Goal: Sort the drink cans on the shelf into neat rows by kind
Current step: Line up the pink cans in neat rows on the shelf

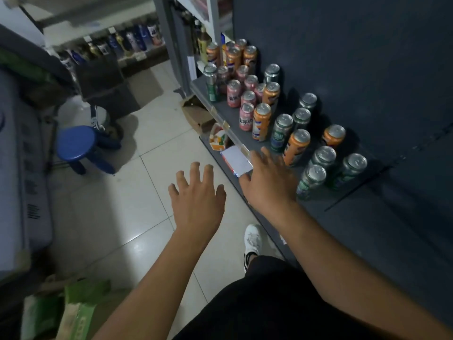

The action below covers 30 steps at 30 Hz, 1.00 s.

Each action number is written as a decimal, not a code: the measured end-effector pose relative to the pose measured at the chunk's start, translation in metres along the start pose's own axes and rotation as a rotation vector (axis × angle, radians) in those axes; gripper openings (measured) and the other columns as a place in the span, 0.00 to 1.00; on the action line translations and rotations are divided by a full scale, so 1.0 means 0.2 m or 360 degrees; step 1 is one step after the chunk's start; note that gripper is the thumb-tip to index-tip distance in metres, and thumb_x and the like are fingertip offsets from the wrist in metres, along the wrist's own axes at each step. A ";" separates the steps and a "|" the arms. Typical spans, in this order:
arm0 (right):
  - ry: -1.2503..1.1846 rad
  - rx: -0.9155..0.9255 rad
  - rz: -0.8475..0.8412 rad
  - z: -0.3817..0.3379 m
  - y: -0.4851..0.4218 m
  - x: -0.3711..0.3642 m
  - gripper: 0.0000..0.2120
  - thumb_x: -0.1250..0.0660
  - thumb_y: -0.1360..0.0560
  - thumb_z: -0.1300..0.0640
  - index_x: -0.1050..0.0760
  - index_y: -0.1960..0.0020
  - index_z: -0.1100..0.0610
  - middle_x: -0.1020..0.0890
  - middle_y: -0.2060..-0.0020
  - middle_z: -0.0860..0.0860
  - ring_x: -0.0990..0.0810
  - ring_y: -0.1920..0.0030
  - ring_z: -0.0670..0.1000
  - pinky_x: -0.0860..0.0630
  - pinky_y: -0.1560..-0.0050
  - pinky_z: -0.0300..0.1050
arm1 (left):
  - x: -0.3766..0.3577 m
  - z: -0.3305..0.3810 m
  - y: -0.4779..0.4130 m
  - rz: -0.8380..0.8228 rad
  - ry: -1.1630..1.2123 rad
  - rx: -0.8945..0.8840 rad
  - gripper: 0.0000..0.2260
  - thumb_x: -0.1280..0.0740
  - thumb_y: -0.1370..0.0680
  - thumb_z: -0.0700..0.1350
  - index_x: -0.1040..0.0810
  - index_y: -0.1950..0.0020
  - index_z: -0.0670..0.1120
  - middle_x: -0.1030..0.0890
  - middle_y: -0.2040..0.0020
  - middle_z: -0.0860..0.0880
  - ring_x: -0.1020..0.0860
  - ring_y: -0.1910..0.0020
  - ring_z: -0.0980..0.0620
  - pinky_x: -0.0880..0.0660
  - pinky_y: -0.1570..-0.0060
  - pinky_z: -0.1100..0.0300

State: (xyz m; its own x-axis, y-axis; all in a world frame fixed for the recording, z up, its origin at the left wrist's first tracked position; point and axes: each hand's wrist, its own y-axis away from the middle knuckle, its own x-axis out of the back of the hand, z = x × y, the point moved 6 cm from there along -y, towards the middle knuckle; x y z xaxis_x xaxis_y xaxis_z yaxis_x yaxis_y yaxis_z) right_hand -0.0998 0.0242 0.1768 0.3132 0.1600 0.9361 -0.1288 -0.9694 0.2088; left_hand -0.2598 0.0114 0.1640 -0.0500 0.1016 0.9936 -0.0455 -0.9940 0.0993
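Little looks sorted: orange and green drink cans (282, 132) stand mixed on the shelf (367, 229) (pink cans (246, 116) grouped farther left), left hand (197, 200) and right hand (269, 182) spread, empty.

On pale glossy floor tiles (137, 217): 1 round blue plastic stool (76, 143), 1 open brown cardboard box (199, 115) farther back, 1 small orange-and-white carton (219, 140) just beside that box. At lower left, green-printed sacks (78, 312). Far back, blurred, a row of dark and blue bottles (117, 45).
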 end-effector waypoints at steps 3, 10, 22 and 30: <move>0.0003 0.0003 -0.0002 -0.03 -0.28 0.04 0.23 0.40 0.20 0.48 0.35 0.27 0.54 0.33 0.25 0.55 0.32 0.29 0.62 0.28 0.39 0.60 | 0.02 0.01 -0.27 -0.0019 -0.0034 0.0018 0.23 0.41 0.17 0.57 0.35 0.24 0.51 0.37 0.21 0.46 0.36 0.25 0.36 0.33 0.31 0.40; 0.0015 -0.0018 -0.0041 -0.01 -0.91 0.12 0.25 0.40 0.20 0.47 0.35 0.25 0.53 0.32 0.27 0.54 0.32 0.29 0.62 0.28 0.39 0.59 | 0.02 0.08 -0.90 -0.0113 -0.0081 0.0000 0.24 0.42 0.17 0.58 0.38 0.23 0.51 0.38 0.21 0.47 0.38 0.24 0.36 0.35 0.29 0.41; 0.0032 -0.0397 -0.0118 0.07 -1.54 0.07 0.27 0.39 0.21 0.44 0.35 0.25 0.52 0.39 0.22 0.53 0.40 0.24 0.62 0.32 0.32 0.66 | -0.06 0.17 -1.81 -0.0245 -0.0104 -0.0371 0.28 0.42 0.18 0.59 0.45 0.20 0.53 0.42 0.19 0.45 0.43 0.22 0.36 0.42 0.25 0.39; -0.0130 -0.0853 -0.0142 -0.09 -1.81 0.02 0.25 0.38 0.22 0.44 0.34 0.27 0.50 0.32 0.28 0.52 0.31 0.30 0.59 0.29 0.38 0.57 | -0.17 0.18 -2.40 -0.0493 -0.0204 -0.0833 0.28 0.41 0.17 0.57 0.45 0.20 0.52 0.44 0.19 0.48 0.46 0.20 0.36 0.41 0.25 0.38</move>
State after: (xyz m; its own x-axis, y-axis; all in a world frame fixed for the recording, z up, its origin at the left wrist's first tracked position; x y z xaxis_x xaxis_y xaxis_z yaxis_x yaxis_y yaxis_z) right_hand -0.0684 0.3800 0.1108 0.4139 0.2015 0.8877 -0.5530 -0.7190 0.4211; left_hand -0.2006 0.4839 0.0838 0.1626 0.3444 0.9246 -0.5235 -0.7642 0.3767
